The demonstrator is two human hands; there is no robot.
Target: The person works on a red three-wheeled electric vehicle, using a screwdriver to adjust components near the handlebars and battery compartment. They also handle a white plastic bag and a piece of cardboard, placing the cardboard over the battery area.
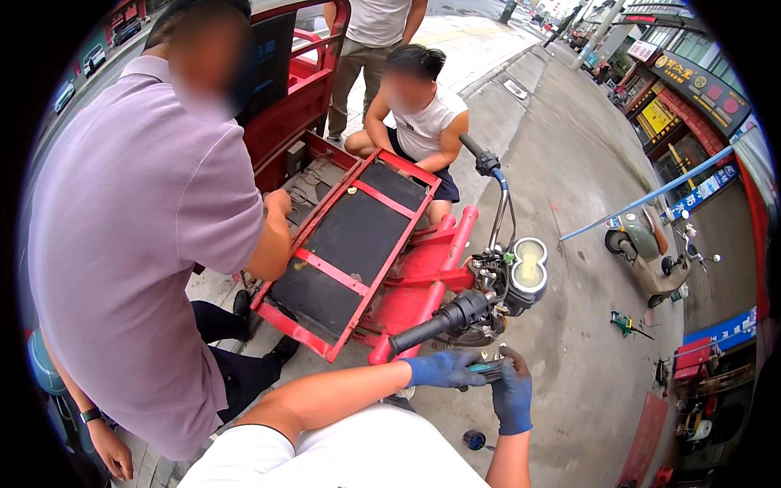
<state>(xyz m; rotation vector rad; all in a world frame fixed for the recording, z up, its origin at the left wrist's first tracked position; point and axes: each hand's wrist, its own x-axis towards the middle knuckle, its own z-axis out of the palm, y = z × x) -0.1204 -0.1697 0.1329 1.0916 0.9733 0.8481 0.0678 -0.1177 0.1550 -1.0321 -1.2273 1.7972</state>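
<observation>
Both my hands wear blue gloves and meet just below the red tricycle's handlebar (443, 324). Between them is a small dark object with a teal side (486, 371), its kind not clear. My left hand (443, 370) has its fingers closed on the object's near end. My right hand (512, 394) is upright, thumb and fingers wrapped round the other end. The twin round gauge (530, 264) is in front of the handlebar. A red frame with black panels (338, 236) lies tilted up to the left, over the red tricycle body (390, 309).
A person in a mauve shirt (138, 228) leans over an open compartment (317, 187) at left. Another person (423, 130) squats across the frame, and a third stands behind. A scooter (651, 244), a green tool (625, 324) and a dark round item (473, 440) are on the pavement.
</observation>
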